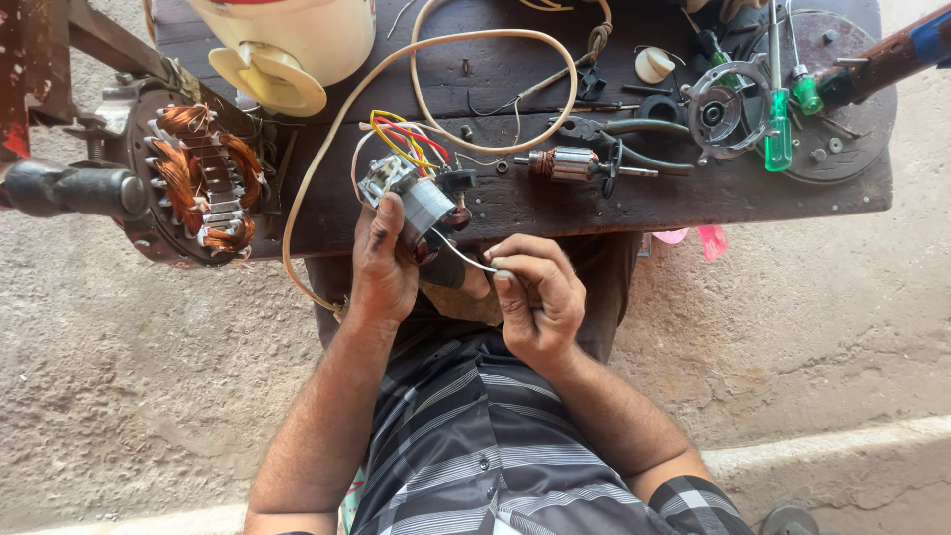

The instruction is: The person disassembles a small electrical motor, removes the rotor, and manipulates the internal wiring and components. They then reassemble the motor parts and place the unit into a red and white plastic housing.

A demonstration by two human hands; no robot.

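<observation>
The small motor [421,203] sits in the left hand [381,267], held just above the near edge of the surface [555,203], its red and yellow wires [406,134] fanning up from the top. The left hand is closed around the motor body, thumb along its side. The right hand [535,297] is pinched shut on a thin wire [466,256] that curves from the motor's lower end to the fingertips.

To do this well, I judge the motor should stay firmly braced while the wire is drawn with a light, even pull, so the fine strand neither kinks nor snaps at its root.

On the surface just beyond lies a rotor [570,163] with a copper end, and pliers [634,144] beside it. Toward the far right corner rest a round metal housing [718,109] and two green screwdrivers [783,119]. A cream cable [466,59] loops across the middle. Off the left edge a large stator [203,178] with copper windings is clamped, and a cream plastic body [287,45] stands at the far edge.
</observation>
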